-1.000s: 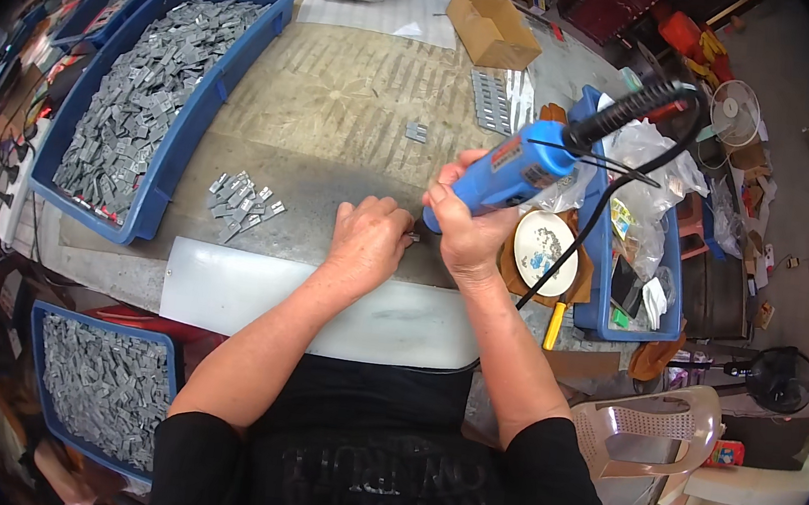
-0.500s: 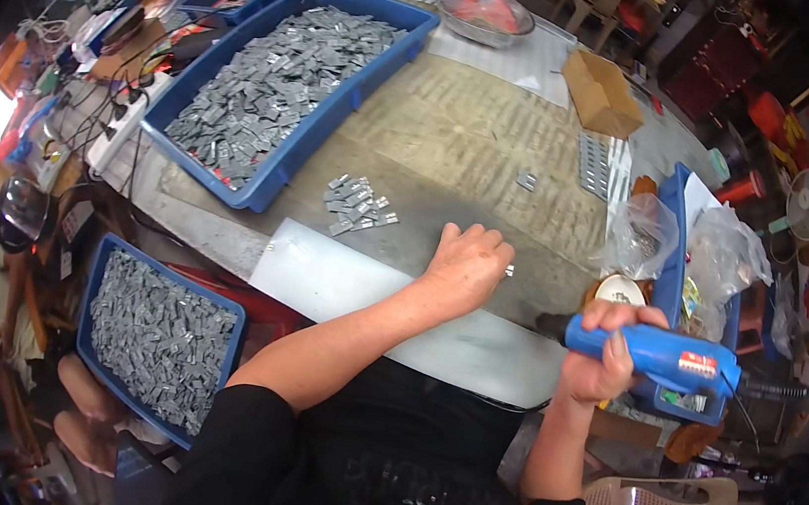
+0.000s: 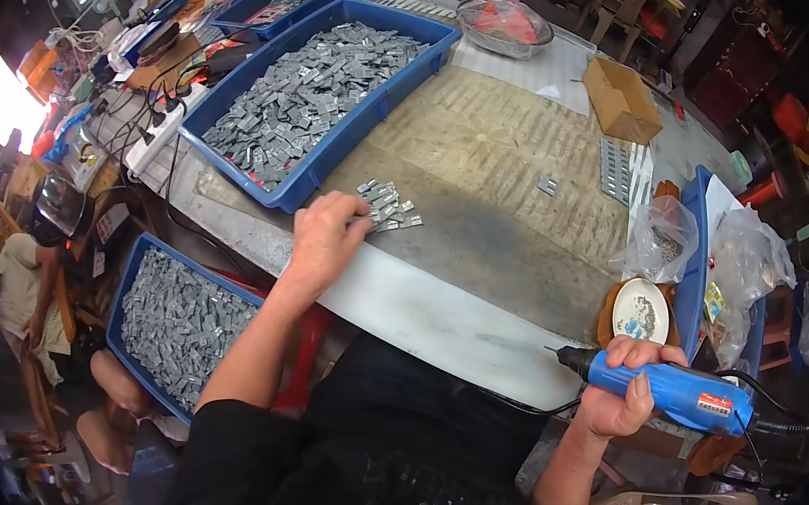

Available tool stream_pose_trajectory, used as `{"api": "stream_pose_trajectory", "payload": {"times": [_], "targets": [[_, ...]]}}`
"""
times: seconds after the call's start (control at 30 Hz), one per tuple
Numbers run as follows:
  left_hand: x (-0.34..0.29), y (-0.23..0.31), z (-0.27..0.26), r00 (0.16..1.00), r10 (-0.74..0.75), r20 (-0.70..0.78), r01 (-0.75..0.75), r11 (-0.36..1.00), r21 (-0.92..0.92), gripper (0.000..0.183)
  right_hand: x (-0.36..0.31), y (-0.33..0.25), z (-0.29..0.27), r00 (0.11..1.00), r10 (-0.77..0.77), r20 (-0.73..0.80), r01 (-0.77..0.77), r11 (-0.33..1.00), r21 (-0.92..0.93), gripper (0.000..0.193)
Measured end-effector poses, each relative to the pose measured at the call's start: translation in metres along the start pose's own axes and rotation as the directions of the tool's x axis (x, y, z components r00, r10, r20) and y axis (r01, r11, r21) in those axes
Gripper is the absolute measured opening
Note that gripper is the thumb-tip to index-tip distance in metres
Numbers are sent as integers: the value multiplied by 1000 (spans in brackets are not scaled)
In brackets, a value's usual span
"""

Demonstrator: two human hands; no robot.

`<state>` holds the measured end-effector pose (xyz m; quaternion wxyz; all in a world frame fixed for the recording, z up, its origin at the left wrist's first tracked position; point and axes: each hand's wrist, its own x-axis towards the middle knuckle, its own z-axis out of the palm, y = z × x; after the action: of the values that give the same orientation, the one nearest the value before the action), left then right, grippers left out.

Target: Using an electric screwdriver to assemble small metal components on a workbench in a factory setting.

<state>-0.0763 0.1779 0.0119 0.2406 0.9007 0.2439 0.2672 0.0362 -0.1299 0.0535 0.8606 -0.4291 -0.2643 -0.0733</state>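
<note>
My left hand (image 3: 325, 241) is at the near left edge of a small pile of grey metal pieces (image 3: 391, 209). Its thumb and forefinger curl toward each other at the pile; what lies between them is too small to make out. On the right, my right hand (image 3: 623, 397) grips a blue electric screwdriver (image 3: 673, 391) with fingers and thumb wrapped round its body. The tool lies level, its black nose and thin bit pointing left over the white sheet (image 3: 427, 313) along the table's near edge.
A large blue bin (image 3: 343, 131) of grey pieces stands beyond the pile; another blue bin (image 3: 122, 320) sits lower left. A white dish (image 3: 641, 311), plastic bags (image 3: 744, 251), a cardboard box (image 3: 623, 100) and a perforated strip (image 3: 615, 172) are at right. Cables run along the left.
My left hand has moved left from above the white sheet to the small pile. The screwdriver stays in my right hand, and its bit now shows clearly. The view has shifted a little.
</note>
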Motion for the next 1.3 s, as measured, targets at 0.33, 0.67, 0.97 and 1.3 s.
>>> {"api": "stream_pose_trajectory", "payload": {"times": [0.33, 0.67, 0.97, 1.3], "targets": [[-2, -24, 0, 999, -33, -27, 35, 998, 60, 11, -5, 0, 7, 997, 22, -71, -21, 1000, 22, 45], [-2, -20, 2, 1000, -11, -10, 12, 996, 92, 9, -8, -1, 7, 996, 35, -79, -35, 999, 3, 45], [16, 17, 0, 996, 85, 19, -82, 990, -113, 13, -6, 0, 5, 992, 35, -117, -33, 999, 18, 45], [88, 89, 87, 911, 384, 152, -335, 903, -269, 16, -2, 0, -3, 990, 57, -129, -60, 998, -19, 44]]}}
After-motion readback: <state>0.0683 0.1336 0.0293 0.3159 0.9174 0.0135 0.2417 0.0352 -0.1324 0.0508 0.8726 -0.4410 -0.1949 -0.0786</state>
